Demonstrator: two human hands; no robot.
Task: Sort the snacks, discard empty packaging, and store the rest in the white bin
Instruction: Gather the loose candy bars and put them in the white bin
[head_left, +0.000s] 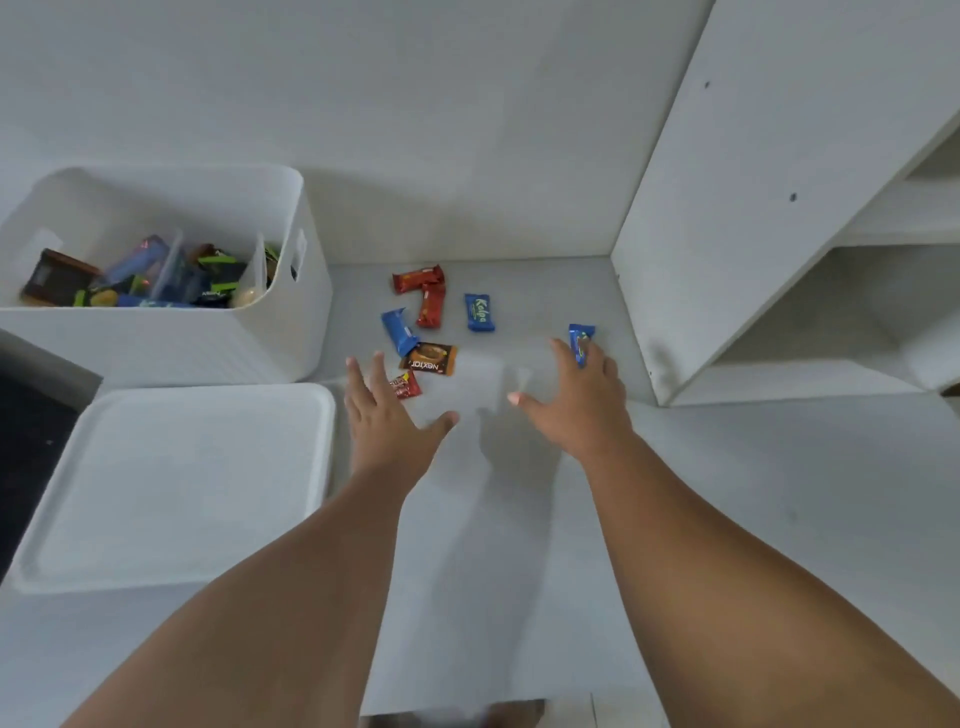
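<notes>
Several snack packs lie on the grey floor: two red bars (426, 291), a blue Kalpa pack (479, 312), a blue bar (399, 331), a brown Nextar pack (430, 358), a small red pack (406, 385) and a blue pack (580, 340). My left hand (387, 415) hovers with spread fingers just over the small red pack. My right hand (576, 400) is spread too, its fingertips touching the blue pack at the right. The white bin (171, 332) at the left holds several snacks between clear dividers.
The bin's white lid (182, 483) lies flat in front of the bin. A white shelf unit (779, 234) stands at the right, close to my right hand. A white wall rises behind the snacks. A dark patch of floor shows at the far left.
</notes>
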